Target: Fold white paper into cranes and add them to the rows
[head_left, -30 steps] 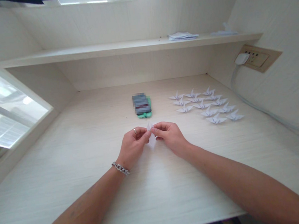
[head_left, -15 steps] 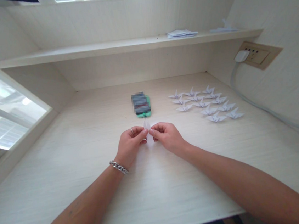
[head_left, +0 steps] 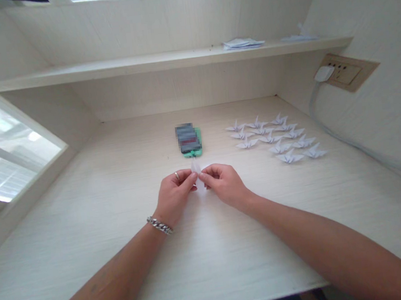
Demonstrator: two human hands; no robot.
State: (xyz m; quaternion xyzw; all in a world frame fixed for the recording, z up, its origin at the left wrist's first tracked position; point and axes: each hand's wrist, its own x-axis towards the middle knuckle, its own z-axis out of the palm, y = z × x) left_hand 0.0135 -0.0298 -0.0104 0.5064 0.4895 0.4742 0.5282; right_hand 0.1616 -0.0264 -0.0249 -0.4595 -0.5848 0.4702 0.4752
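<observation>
At frame centre, my left hand and right hand each keep a narrow thumb-and-finger grip on the small white folded paper, over the desk. An uneven pull could, I judge, skew or tear a fold; drifting up-frame might nudge the green-edged object just beyond.

Left hand: pinching small white folded paper over middle of pale wood-grain desk
Right hand: pinching same paper from opposite side
White folded-paper cranes: grouped toward desk's far right corner
Blurred green-and-dark rectangular object: lying between paper and desk's back edge
</observation>
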